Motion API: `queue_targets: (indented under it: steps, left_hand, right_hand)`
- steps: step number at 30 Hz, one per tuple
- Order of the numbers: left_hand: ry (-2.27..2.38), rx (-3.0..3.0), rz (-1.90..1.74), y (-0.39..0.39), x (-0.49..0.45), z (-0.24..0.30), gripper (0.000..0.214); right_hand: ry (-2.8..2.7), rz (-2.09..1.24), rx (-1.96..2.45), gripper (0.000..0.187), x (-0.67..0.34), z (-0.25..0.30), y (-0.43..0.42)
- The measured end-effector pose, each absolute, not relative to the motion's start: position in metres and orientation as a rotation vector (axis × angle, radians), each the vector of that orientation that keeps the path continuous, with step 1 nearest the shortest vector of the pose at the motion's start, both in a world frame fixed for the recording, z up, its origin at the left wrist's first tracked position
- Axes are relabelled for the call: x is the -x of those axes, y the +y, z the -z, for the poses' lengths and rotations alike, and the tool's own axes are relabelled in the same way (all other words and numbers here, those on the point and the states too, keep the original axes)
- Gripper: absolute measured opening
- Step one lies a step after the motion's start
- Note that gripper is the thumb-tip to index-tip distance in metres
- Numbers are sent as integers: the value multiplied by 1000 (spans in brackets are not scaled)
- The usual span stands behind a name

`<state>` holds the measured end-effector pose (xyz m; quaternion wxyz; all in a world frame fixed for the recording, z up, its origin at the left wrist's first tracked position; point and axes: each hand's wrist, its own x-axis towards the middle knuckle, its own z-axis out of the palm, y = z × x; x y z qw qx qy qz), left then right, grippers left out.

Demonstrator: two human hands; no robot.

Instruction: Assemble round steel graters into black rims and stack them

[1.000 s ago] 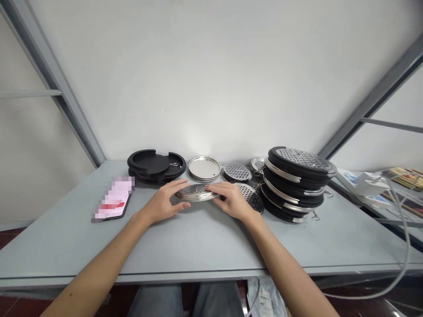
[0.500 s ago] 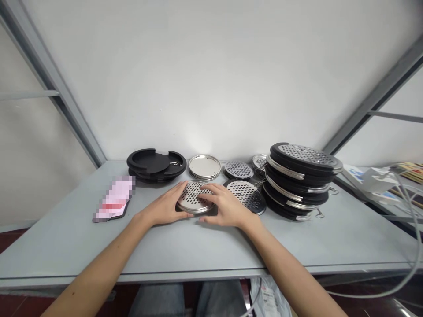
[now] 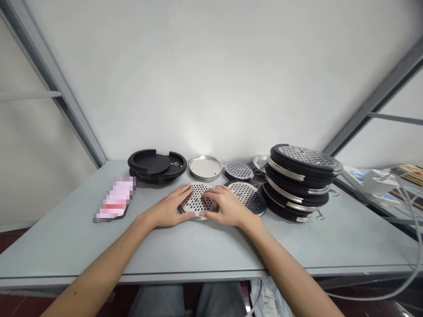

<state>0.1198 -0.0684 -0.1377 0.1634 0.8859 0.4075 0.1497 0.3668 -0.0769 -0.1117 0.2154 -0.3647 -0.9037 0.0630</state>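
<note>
**Both hands close on a holed metal disc at a grey table**

Your left hand [image 3: 168,209] and right hand [image 3: 228,207] meet on a holed metal disc [image 3: 197,199], which sits low on the grey table [image 3: 198,246], near its middle and just in front of you. Your left fingers spread along the disc's left rim with the thumb at the near edge. Your right fingers curl over its right side, so the disc is held between the two hands.

Just to its right lies a second holed disc [image 3: 246,193]. Beyond that, a leaning stack of black rings [image 3: 299,182] with metal trim stands further right. Along the wall sit a pile of black round parts [image 3: 157,164], a plain metal lid [image 3: 205,167] and a smaller holed disc [image 3: 238,170]. A pink, blurred flat object [image 3: 115,200] lies well to the left of your left hand.
</note>
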Motion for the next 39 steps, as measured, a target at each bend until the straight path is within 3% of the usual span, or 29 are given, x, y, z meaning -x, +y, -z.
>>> queue_targets:
  steps: [3,9,17,29,36,39]
  left_hand:
    - [1147,-2532,-429,-68,-123,139,81]
    - [1237,-2518,-498,-64,-125,143,85]
    - [1340,-2458,-432,-69,-127,138,91]
    - [1301,-2549,-443,-68,-125,142,83]
    - [1199,-2673,-990,-75,-128,121,42]
    - [1284,-2729,-1180,-74,-110,98,34]
  right_hand:
    - [-2465,-106,1117,38,-370,116,-74]
    - [-2475,-6,1247,51,-375,124,-70]
    - [-2560,-97,1450,81,-378,130,-68]
    - [-2559,-88,1395,79,-381,132,-65]
    - [-2537,-108,1370,76,-380,130,-65]
    - [-2522,-118,1352,75,-381,129,-66]
